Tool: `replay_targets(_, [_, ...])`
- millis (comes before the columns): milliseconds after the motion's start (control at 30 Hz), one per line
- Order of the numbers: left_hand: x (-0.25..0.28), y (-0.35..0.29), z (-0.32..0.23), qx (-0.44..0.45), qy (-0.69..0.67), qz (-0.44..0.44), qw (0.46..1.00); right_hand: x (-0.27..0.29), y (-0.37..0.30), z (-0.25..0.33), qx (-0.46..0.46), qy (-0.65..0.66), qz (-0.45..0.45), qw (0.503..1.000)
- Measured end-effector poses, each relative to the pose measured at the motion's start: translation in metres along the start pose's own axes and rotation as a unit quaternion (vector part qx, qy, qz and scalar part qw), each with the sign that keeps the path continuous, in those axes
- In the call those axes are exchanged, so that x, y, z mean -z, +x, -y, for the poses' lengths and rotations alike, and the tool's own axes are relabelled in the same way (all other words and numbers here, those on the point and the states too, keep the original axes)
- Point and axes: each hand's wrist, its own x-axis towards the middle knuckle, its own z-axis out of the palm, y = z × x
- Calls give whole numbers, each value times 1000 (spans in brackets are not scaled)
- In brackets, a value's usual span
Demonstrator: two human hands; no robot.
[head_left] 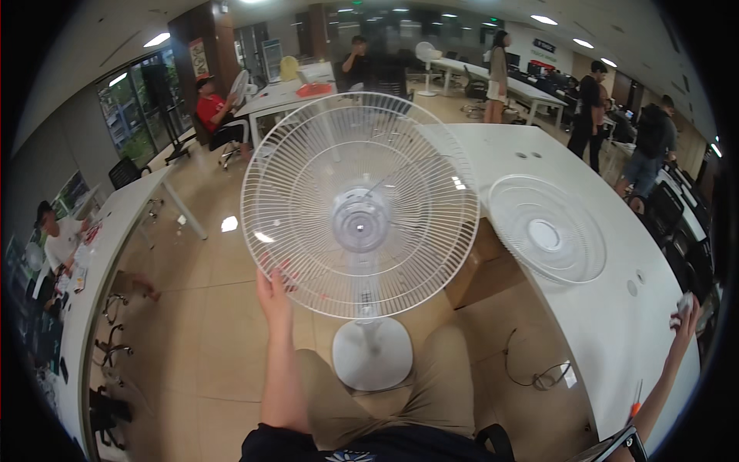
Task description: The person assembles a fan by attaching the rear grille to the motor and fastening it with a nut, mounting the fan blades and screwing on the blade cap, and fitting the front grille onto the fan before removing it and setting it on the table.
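Observation:
A white pedestal fan stands upright in front of me, its round wire grille (308, 169) facing me and its base (372, 354) on the floor between my knees. At the grille's middle is a pale round hub (360, 223). My left hand (275, 296) grips the lower left rim, with fingertips showing through the wires. Far to the right, over the white table (531, 339), my right hand (683, 319) is closed on a small white object (683, 305), too small to name. A second round grille (544, 233) lies on that table. Nearer me is an orange-handled screwdriver (636, 406).
A cardboard box (485, 266) sits under the table's left edge, behind the fan. A dark cable (539, 377) lies coiled on the floor. Another white table (127, 231) runs along the left. Several people sit or stand farther off; one in red (215, 108) holds a fan grille.

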Motion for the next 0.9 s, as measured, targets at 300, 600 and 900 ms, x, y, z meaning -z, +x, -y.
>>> replay_targets(300, [5, -9, -22, 62, 20, 49, 997, -333, -190, 274, 19, 431, 354, 829])
replay_targets(600, [16, -11, -29, 60, 69, 103, 990, -457, -285, 368, 166, 463, 347, 798])
replay_targets(900, [13, -15, -32, 54, 57, 102, 992, -478, -270, 386, 409, 269, 219, 844])
